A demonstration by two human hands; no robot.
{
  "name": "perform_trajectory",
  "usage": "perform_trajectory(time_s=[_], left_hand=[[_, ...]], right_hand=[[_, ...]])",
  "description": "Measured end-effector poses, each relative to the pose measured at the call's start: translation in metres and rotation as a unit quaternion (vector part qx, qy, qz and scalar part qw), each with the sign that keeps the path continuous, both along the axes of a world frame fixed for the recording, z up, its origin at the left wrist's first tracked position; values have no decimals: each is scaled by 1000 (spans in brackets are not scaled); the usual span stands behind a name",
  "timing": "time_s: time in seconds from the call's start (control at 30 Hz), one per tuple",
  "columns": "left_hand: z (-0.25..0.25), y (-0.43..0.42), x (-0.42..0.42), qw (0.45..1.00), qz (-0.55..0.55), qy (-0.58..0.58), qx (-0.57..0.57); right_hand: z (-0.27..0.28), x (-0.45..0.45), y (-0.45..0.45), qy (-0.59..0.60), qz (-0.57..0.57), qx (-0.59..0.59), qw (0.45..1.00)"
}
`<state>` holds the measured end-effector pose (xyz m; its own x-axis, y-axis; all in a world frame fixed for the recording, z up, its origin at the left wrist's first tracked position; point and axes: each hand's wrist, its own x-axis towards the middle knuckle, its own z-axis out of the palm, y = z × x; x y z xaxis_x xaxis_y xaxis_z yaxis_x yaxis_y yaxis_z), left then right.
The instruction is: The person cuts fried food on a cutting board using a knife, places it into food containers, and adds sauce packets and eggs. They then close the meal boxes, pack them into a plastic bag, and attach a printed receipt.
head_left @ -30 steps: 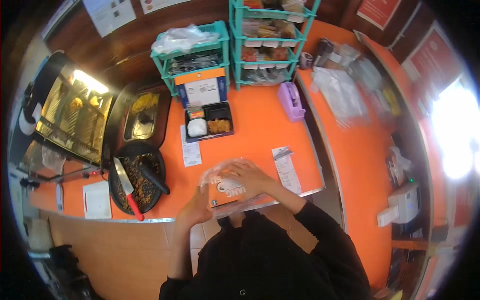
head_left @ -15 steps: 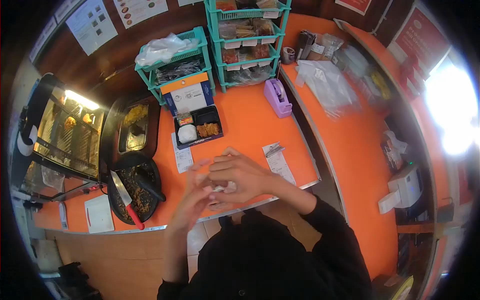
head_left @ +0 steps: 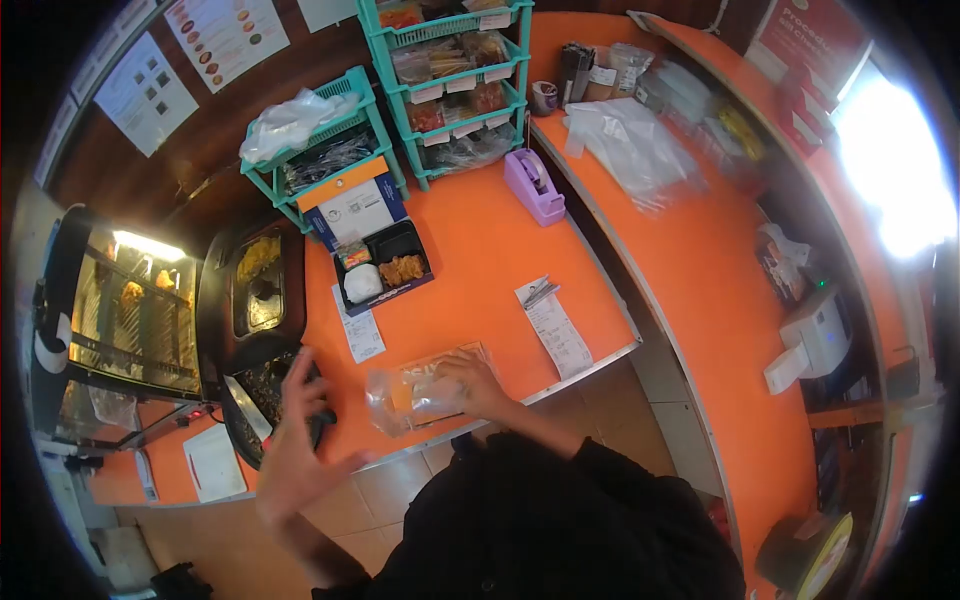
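Note:
My left hand point(head_left: 298, 445) is raised over the front left of the orange counter, fingers spread and holding nothing, partly covering the mortar's edge. Near the counter's front edge, my right hand point(head_left: 472, 384) has its curled fingers on a crumpled clear plastic bag point(head_left: 400, 398). Under the plastic lies a flat brown packet with white lettering point(head_left: 475, 354). Beyond them stands an open meal box point(head_left: 385, 297) with a white rice mound point(head_left: 362, 284), fried chicken point(head_left: 403, 270) and a small packet point(head_left: 354, 254). Its front left corner rests over a receipt point(head_left: 364, 338).
A knife point(head_left: 247, 405) lies across the dark stone mortar point(head_left: 262, 362) at left, beside a lit warmer point(head_left: 135, 300). Teal racks point(head_left: 455, 80) and a purple tape dispenser point(head_left: 535, 187) stand behind. A clipped receipt point(head_left: 560, 335) lies at right.
My hands were together above the front edge around something small and whitish. Now they are apart: the left has swung left and opened, the right has lowered onto the plastic. The view has shifted.

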<state>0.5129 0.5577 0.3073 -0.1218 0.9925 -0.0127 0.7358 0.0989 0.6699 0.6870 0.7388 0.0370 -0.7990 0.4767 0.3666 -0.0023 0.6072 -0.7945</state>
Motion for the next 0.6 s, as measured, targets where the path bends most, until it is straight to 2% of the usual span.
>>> perform_trajectory(time_s=[0.07, 0.17, 0.23, 0.27, 0.3, 0.4, 0.47, 0.6], left_hand=[[-28, -5, -32, 978, 100, 129, -133], [-141, 10, -41, 938, 46, 271, -212], [-176, 34, -24, 973, -66, 221, -28], [-190, 44, -17, 972, -120, 189, 64], [-206, 54, -15, 972, -123, 189, 67], [-223, 76, -5, 987, -136, 81, 24], [-220, 82, 1, 991, -107, 83, 22], [-225, 99, 11, 993, -94, 73, 8]], right_hand=[[7, 1, 0, -13, -6, 10, 1000], [66, 8, -1, -52, 35, 45, 997], [69, 8, 2, -58, 46, 81, 994], [70, 6, 3, -65, 63, 115, 989], [76, 4, 5, -66, 59, 117, 989], [93, -5, 8, -80, 70, 98, 989], [94, -15, 9, -175, 98, 219, 955], [93, -29, 4, -136, 82, 282, 946]])
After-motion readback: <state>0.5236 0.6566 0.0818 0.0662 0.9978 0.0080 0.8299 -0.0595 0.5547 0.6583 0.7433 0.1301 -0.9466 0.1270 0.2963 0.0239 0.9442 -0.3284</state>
